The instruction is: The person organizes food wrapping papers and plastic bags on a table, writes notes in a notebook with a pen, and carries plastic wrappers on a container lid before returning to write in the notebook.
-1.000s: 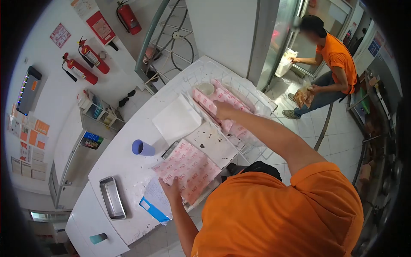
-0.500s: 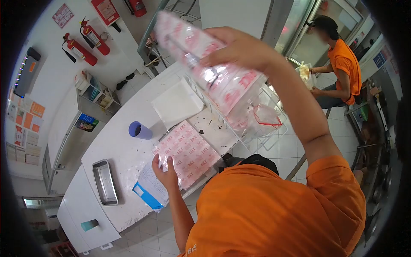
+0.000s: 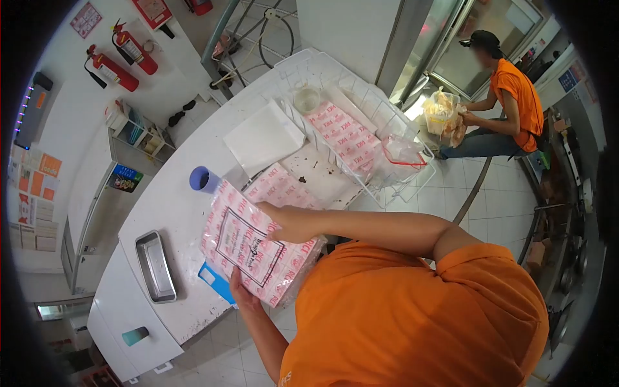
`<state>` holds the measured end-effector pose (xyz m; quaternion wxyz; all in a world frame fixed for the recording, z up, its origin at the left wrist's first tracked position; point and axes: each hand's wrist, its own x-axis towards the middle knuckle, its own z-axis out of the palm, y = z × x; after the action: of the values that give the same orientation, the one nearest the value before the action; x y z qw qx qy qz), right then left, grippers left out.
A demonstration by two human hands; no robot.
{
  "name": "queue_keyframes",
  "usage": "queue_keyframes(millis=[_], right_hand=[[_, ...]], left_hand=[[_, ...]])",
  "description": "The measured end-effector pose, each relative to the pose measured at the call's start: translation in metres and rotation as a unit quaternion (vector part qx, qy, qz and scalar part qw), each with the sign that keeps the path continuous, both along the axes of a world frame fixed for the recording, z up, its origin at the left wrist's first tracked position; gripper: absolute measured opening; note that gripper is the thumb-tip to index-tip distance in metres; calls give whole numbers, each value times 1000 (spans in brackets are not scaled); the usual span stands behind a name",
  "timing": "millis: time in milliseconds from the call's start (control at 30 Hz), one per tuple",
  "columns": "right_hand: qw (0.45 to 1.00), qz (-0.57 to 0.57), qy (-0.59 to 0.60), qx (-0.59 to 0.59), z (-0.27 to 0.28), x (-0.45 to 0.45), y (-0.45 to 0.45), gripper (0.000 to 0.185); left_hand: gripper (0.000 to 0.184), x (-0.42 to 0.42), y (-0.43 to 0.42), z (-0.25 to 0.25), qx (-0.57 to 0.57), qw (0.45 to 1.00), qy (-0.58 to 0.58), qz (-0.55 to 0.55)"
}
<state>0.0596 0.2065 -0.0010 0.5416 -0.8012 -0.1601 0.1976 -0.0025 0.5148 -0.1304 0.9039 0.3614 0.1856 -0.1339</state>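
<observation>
A clear plastic pack of pink-and-white printed paper (image 3: 248, 248), with a black square frame on its front, is held above the table. My right hand (image 3: 284, 222) grips its upper right side, and my left hand (image 3: 242, 290) holds its lower edge, the fingers partly hidden behind it. Beneath and beyond the pack lies a stack of pink printed sheets (image 3: 280, 186). In the white wire basket (image 3: 313, 145) are another pink printed pack (image 3: 345, 135), a round clear container (image 3: 306, 100) and a plastic bag with a red edge (image 3: 405, 153). White sheets (image 3: 264, 138) lie beside the basket.
A purple cup (image 3: 203, 179), a metal tray (image 3: 155, 266) and a teal cup (image 3: 135, 336) stand on the white table (image 3: 187, 316). A blue-edged paper (image 3: 216, 282) is partly under the pack. A co-worker (image 3: 516, 97) at the right holds a bagged container (image 3: 443, 113).
My right hand has lifted the pack out of the basket and brought it left, over the stack. My left hand has moved from the stack to the pack. The co-worker's container has risen.
</observation>
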Motion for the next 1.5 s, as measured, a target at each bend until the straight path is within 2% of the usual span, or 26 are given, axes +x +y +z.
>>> queue_keyframes(millis=[33, 67, 100, 200, 267, 367, 467, 567, 667, 700, 767, 800, 833, 867, 900, 967, 1000, 1033, 1067, 1133, 1167, 1267, 1333, 1367, 1433, 1500], right_hand=[[998, 14, 56, -7, 4, -4, 1, 88], [993, 31, 111, -14, 7, -5, 4, 93], [989, 39, 143, -26, -7, 1, 8, 99], [999, -18, 42, 5, -97, 7, 16, 95], [998, -55, -31, 29, -145, 12, 19, 87], [992, -63, 95, -54, -149, 20, 16, 81], [978, -92, 142, -122, -136, 20, 16, 71], [983, -129, -33, -129, -166, 20, 14, 51], [952, -159, -180, -191, -145, 19, 18, 34], [957, -147, -194, -158, -131, 18, 22, 31], [963, -122, -221, -91, -99, 13, 43, 26], [975, -68, -209, -35, -90, 8, 55, 27], [981, -13, -195, 22, -82, 1, 67, 28], [979, 42, -181, 81, -80, -3, 74, 29], [979, 78, -166, 91, -89, 0, 74, 33], [973, 147, -139, 112, -120, 15, 71, 43], [987, 63, -150, 12, -128, 18, 63, 50], [983, -22, -158, -88, -135, 18, 51, 57], [963, -106, -160, -187, -143, 17, 42, 65], [951, -150, -138, -233, -162, 18, 32, 63], [943, -172, -127, -255, -171, 20, 30, 62], [975, -135, 28, -173, -181, 39, 29, 63], [974, -141, 29, -172, -157, 32, 38, 57], [974, -146, 29, -171, -140, 28, 44, 54], [995, -90, -11, -51, -117, 18, 56, 50], [996, 38, -2, 86, -112, 12, 72, 48]], left_hand=[[64, -2, 5, 2, 9, 1000, 23, 9], [68, -5, 10, 4, 64, 998, 11, 14], [73, -5, 0, 30, 120, 993, -1, 23], [92, 7, 7, 50, 235, 972, 25, 10], [92, 23, 16, 24, 369, 929, -5, 5], [83, 40, 12, 50, 455, 882, 90, -88], [74, 42, 43, -25, 558, 813, -111, -120], [61, 38, 34, -43, 715, 695, -68, -46], [61, 26, 31, -58, 809, 538, -212, 104], [64, 25, 24, -48, 815, 526, -221, 103], [69, 20, -1, 1, 826, 501, -239, 99], [68, 17, -20, 28, 720, 669, -173, 58], [67, 19, -42, 57, 583, 806, -97, 15], [67, 21, -54, 70, 421, 907, -17, -26], [54, 22, -54, 58, 505, 862, -34, -30], [58, 26, -36, 56, 598, 798, -46, -59], [59, 29, -30, 57, 640, 763, -54, -73], [53, 25, -39, 77, 673, 736, -50, -44], [51, 24, -44, 85, 691, 715, -109, -18], [48, 22, -52, 92, 715, 662, -224, 29], [47, 22, -54, 94, 740, 636, -216, -22], [43, 30, -64, 95, 793, 564, -175, -151], [38, 44, -68, 87, 810, 532, -127, -213], [29, 51, -72, 84, 797, 570, -112, -168], [31, 63, -74, 79, 796, 576, -118, -145], [34, 71, -78, 81, 797, 580, -101, -136]])
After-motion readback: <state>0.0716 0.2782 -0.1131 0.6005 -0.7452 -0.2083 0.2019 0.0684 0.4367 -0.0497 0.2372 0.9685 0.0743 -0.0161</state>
